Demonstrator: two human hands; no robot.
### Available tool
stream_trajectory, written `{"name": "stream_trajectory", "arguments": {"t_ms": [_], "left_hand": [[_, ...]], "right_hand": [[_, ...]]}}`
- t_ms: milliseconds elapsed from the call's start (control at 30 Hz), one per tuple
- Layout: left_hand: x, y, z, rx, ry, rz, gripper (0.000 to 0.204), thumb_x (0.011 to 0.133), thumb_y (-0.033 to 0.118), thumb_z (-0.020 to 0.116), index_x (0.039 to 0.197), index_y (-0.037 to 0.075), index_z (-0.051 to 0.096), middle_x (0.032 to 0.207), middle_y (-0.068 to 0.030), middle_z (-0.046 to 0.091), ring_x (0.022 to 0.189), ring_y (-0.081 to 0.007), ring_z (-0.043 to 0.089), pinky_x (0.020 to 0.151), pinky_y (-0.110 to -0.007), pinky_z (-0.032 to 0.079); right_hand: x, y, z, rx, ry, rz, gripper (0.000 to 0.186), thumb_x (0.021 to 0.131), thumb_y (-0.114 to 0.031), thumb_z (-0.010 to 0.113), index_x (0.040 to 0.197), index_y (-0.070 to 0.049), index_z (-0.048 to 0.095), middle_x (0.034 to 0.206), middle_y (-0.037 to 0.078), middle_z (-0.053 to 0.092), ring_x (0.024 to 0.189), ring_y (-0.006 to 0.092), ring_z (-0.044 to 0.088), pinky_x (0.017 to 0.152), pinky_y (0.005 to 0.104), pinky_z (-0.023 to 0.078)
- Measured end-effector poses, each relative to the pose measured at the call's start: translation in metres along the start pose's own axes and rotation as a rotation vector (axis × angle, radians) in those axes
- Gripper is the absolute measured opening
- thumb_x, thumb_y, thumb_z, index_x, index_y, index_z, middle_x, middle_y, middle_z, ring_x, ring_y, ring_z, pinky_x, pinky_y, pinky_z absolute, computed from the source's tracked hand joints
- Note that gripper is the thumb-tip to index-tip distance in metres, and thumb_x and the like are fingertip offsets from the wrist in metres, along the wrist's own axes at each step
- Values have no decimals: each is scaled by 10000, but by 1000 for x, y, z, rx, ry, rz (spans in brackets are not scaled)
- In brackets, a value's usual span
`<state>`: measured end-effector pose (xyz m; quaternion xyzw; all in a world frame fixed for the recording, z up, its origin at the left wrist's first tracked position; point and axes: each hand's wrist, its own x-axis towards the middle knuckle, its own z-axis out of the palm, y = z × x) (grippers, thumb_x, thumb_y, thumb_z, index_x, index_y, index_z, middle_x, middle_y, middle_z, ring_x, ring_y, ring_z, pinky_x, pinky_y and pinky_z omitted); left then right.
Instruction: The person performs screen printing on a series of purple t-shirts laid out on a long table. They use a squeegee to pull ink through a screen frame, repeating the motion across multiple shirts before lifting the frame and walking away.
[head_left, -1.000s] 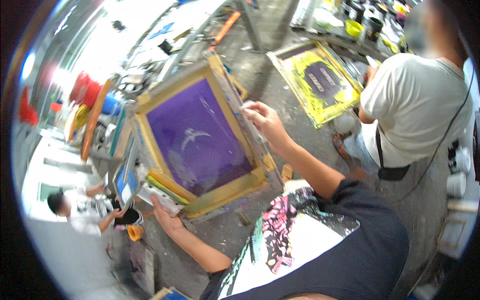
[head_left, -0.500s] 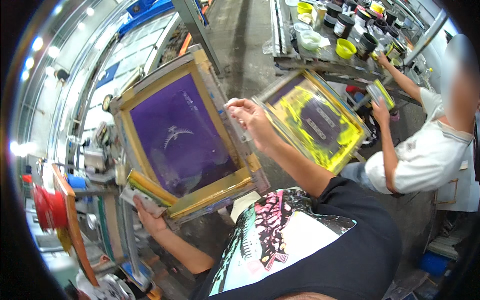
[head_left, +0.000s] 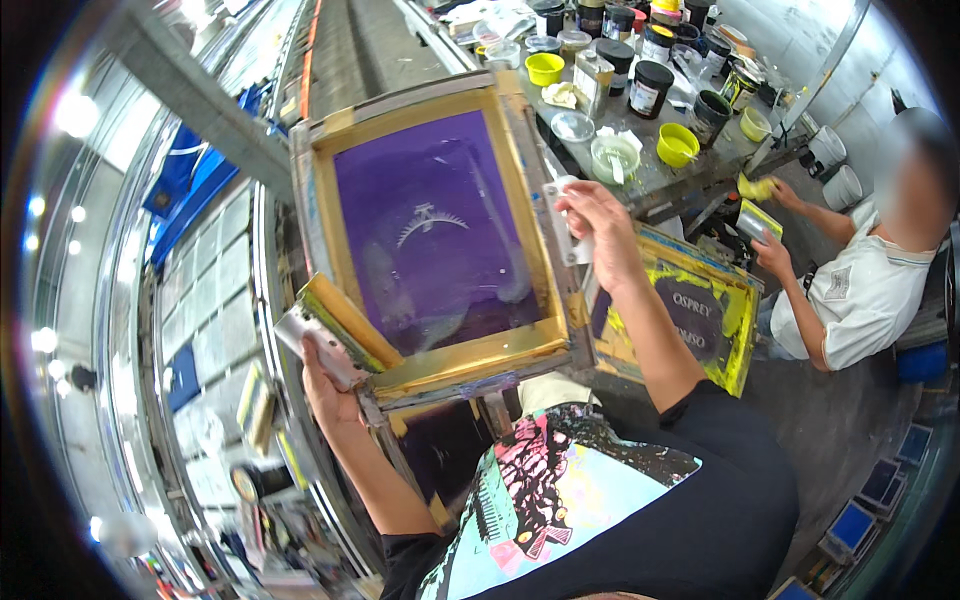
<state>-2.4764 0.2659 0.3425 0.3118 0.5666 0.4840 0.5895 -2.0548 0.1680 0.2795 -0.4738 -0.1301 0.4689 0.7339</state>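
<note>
A screen-printing frame point(head_left: 325, 195) with purple mesh is tilted up in front of me, showing a small pale arched motif. At its lower left corner, my left hand point(head_left: 328, 385) is closed around a squeegee point(head_left: 345, 325) with a metal holder and a yellowish edge, laid slantwise over the corner. My right hand point(head_left: 605, 235) pinches a pale plate with holes point(head_left: 568, 222) along the frame's right side; whether the plate is fixed to the frame, I cannot tell. What bears the frame's weight is hidden.
To the right, a second screen frame point(head_left: 740, 375) is smeared with yellow ink. A co-worker point(head_left: 860, 290) holds a yellow-edged metal squeegee point(head_left: 757, 222) and a yellow cloth-like piece. Ink tubs point(head_left: 650, 88) crowd the table point(head_left: 655, 190) beyond. Long racks run along the left; a dark screen point(head_left: 440, 450) lies below.
My view has swung, so the purple frame now appears further right and more upright. Both my hands keep their holds. The co-worker's hands have shifted closer together.
</note>
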Motion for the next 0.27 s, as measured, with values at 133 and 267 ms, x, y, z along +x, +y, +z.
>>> {"name": "stream_trajectory", "arguments": {"t_ms": [133,267], "left_hand": [[44,-13,43,-8,-196,-57,521,1044,418,650,1370,19,576,1224,-102,709,1052,-198,711,876,-378,594],[79,-7,51,54,-204,-110,634,1033,440,659,1528,80,496,1444,-43,607,1281,-222,611,1069,-416,514]], "right_hand": [[-1,-11,-24,-26,125,-78,225,988,-183,681,1155,-33,664,946,40,680,720,42,486,664,219,381],[15,0,-17,-61,203,-85,252,982,-210,695,1168,-41,666,944,27,678,726,47,487,688,241,390]]}}
